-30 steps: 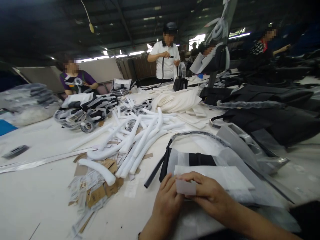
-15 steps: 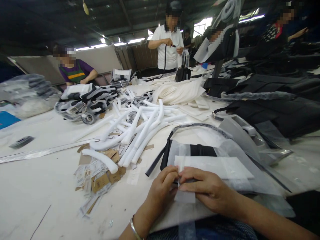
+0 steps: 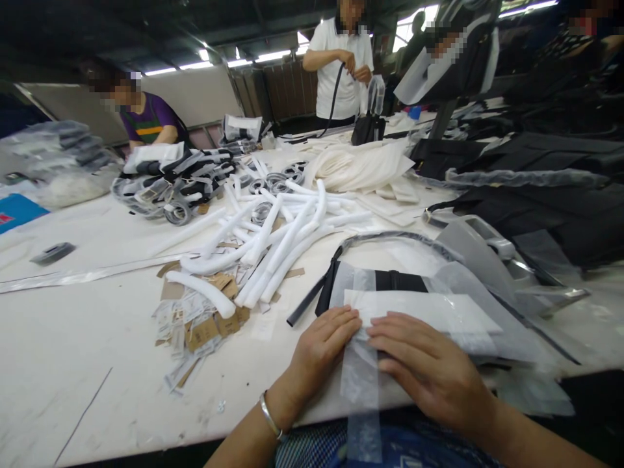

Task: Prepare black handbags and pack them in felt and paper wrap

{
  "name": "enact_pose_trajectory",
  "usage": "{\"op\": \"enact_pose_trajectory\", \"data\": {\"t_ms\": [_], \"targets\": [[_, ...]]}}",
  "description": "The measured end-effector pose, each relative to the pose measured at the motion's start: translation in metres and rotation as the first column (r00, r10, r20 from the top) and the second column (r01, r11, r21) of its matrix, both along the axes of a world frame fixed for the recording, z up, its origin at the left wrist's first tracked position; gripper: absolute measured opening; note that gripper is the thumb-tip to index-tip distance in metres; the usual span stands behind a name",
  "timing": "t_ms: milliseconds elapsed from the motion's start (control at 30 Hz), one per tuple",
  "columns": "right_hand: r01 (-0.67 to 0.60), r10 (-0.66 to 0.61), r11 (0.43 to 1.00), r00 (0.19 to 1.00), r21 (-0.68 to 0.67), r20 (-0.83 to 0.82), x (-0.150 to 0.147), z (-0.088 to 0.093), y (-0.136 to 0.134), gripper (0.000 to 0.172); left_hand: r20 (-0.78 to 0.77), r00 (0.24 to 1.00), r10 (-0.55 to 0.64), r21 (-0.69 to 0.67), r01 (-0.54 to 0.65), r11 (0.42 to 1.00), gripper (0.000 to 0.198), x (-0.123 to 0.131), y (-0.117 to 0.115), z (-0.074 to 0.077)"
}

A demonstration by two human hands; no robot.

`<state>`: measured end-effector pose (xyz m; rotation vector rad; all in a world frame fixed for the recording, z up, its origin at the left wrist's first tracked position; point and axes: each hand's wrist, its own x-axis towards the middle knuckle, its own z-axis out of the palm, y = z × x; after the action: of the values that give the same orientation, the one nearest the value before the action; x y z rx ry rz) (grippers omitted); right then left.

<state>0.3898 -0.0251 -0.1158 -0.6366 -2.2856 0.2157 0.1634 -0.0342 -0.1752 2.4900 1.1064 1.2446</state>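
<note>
A black handbag [image 3: 397, 281] lies in front of me, partly covered by a white padding sheet [image 3: 424, 309] and cloudy translucent film. One translucent strip [image 3: 359, 390] runs over the bag and hangs past the table edge onto my lap. My left hand [image 3: 324, 341] rests with fingers stretched on the bag's near left edge, beside the strip. My right hand [image 3: 429, 364] lies across the near side, its fingers extended over the padding and strip, thumb apart. Both hands are open. Their palms hide part of the bag's near edge. A wrapped black strap [image 3: 404, 235] arches behind the bag.
White foam tubes [image 3: 287, 253] lie in a heap left of the bag, beside cardboard tags and paper labels [image 3: 202, 331]. Wrapped bundles [image 3: 178, 179] and cream sheets [image 3: 351, 166] are farther back. Black bags [image 3: 546, 218] fill the right. Co-workers are across the table.
My fingers have gone from pinching the strip at the bag's edge to lying stretched out on it. My hands have moved slightly apart. The camera view has shifted a little.
</note>
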Motion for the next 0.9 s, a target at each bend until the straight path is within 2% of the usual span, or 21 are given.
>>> {"op": "enact_pose_trajectory", "data": {"t_ms": [100, 233, 400, 467, 533, 600, 700, 800, 900], "targets": [[0.196, -0.193, 0.980, 0.979, -0.039, 0.063, -0.008, -0.011, 0.001, 0.031, -0.008, 1.000, 0.006, -0.001, -0.006, 1.000, 0.037, 0.001, 0.000, -0.003], [0.246, -0.240, 0.969, 0.958, -0.020, 0.158, -0.016, -0.023, 0.003, 0.023, -0.029, 0.998, -0.055, -0.048, 0.053, 0.997, 0.042, -0.005, 0.001, -0.003], [0.202, -0.208, 0.978, 0.954, 0.054, 0.215, -0.015, -0.024, 0.005, 0.019, -0.131, 0.969, -0.210, -0.264, 0.170, 0.949, 0.065, -0.018, 0.000, 0.026], [0.196, -0.206, 0.978, 0.951, 0.067, 0.232, -0.016, -0.022, 0.006, 0.020, -0.156, 0.965, -0.212, -0.298, 0.159, 0.941, 0.067, -0.018, 0.001, 0.036], [0.195, -0.209, 0.977, 0.946, 0.083, 0.249, -0.018, -0.022, 0.008, 0.020, -0.179, 0.972, -0.154, -0.227, 0.111, 0.967, 0.057, -0.014, 0.004, 0.039], [0.198, -0.217, 0.975, 0.942, 0.098, 0.257, -0.020, -0.023, 0.010, 0.021, -0.201, 0.976, -0.082, -0.098, 0.063, 0.993, 0.042, -0.007, 0.007, 0.034], [0.193, -0.217, 0.973, 0.954, 0.129, 0.207, -0.015, -0.027, 0.009, 0.021, -0.262, 0.965, -0.028, 0.021, 0.034, 0.999, 0.030, 0.000, 0.008, 0.027], [0.096, -0.118, 0.973, 0.989, 0.208, 0.093, 0.000, -0.034, -0.004, 0.026, -0.327, 0.945, -0.029, 0.005, 0.032, 0.999, 0.030, 0.001, 0.006, 0.027], [-0.153, 0.122, 0.963, 0.982, 0.222, 0.146, 0.015, -0.047, -0.026, 0.031, -0.346, 0.937, -0.044, 0.010, 0.050, 0.999, 0.031, 0.000, 0.004, 0.031]]}}
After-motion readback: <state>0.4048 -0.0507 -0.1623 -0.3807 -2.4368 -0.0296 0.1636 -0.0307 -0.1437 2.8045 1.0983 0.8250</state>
